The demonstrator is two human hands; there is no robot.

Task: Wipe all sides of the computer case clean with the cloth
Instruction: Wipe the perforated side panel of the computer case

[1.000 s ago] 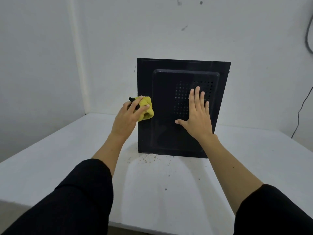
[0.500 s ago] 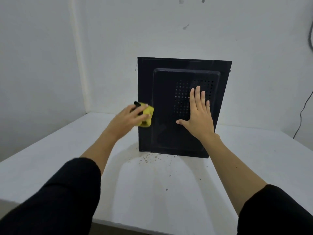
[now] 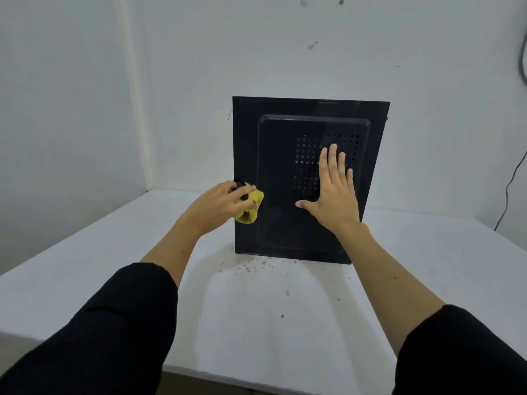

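Fingers [image 3: 242, 195] of the left hand [image 3: 219, 206] clench a yellow cloth [image 3: 251, 208] against the black computer case [image 3: 279, 223] at frame centre; the right hand [image 3: 333, 195] presses flat, fingers straight.

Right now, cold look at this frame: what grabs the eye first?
The black computer case standing upright mid-table against the white wall, its vented side panel facing the camera. Next, the yellow cloth bunched in the left hand at the case's lower left edge, while the right hand lies flat on the panel over the vent holes. Brown crumbs speckle the white table just in front of the case.
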